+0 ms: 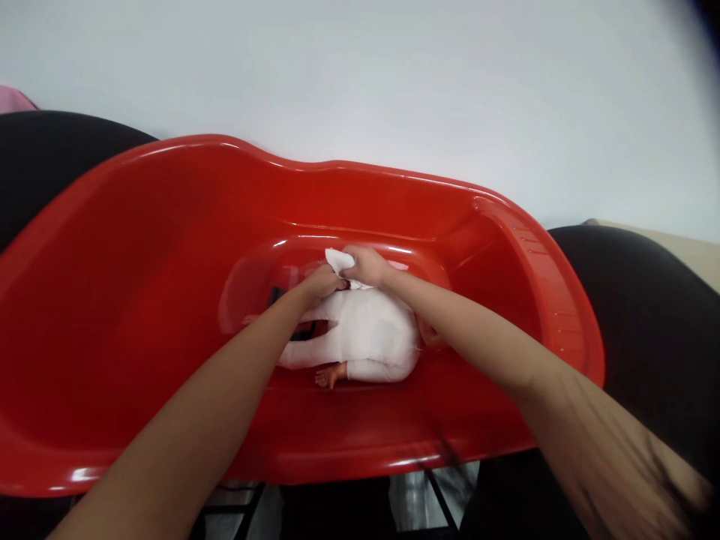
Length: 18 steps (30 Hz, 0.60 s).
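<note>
Both hands, left [322, 283] and right [368, 265], are pinching the doll's [368, 334] white cloth [340, 260] in the tub [169, 225], seemingly undressing it; freeing the sleeve needs gentle pulling.

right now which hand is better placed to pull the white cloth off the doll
Right, likely. The right hand already grips the white cloth above the doll, while the left hand rests on the doll's body inside the red tub.

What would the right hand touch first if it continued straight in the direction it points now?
The right hand points up and left over the doll, its grip on a white cloth. Going straight on, it would probably meet the tub's inner red wall first, though depth is hard to judge.
</note>
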Tool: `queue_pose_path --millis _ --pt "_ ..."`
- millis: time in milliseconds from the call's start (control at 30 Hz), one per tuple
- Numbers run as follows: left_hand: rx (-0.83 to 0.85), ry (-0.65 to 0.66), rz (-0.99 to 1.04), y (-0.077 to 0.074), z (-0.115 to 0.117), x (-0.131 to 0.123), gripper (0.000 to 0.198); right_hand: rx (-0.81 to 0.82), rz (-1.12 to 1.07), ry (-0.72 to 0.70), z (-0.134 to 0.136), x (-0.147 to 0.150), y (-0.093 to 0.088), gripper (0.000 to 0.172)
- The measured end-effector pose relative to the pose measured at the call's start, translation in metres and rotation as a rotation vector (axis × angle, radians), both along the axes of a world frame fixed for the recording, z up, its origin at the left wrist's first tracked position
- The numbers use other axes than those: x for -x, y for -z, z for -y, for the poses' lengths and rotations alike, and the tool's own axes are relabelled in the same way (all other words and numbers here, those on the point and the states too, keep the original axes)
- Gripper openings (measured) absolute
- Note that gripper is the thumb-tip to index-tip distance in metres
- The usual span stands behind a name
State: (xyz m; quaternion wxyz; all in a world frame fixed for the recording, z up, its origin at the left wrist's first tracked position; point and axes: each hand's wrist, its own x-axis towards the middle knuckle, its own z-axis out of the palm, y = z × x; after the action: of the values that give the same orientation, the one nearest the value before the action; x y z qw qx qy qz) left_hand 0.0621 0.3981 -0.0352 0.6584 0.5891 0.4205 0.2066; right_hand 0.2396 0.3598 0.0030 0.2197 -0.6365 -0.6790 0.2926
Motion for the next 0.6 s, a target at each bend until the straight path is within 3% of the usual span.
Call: queue_pose_path --millis 67,200,367,467,600 --pt "0.028 0.002 0.005 0.002 0.0 -0.001 0.03 -0.026 -0.018 0.043 -0.002 0.005 0.006 0.011" --pt "0.012 0.019 0.05 0.007 -0.001 -0.004 0.032 -0.081 -0.214 0.096 -0.005 0.012 0.019 0.016" --pt "-0.004 -0.008 0.033 0.007 -0.003 -0.005 0.032 -0.067 -0.454 0.196 -0.005 0.012 0.025 0.005" --pt "-0.009 0.016 0.072 0.005 -0.005 -0.006 0.029 -0.07 -0.523 0.272 -0.008 0.01 0.027 0.019" --pt "0.001 0.02 0.095 0.003 -0.003 -0.007 0.023 -0.094 -0.532 0.226 -0.011 0.009 0.03 0.023"
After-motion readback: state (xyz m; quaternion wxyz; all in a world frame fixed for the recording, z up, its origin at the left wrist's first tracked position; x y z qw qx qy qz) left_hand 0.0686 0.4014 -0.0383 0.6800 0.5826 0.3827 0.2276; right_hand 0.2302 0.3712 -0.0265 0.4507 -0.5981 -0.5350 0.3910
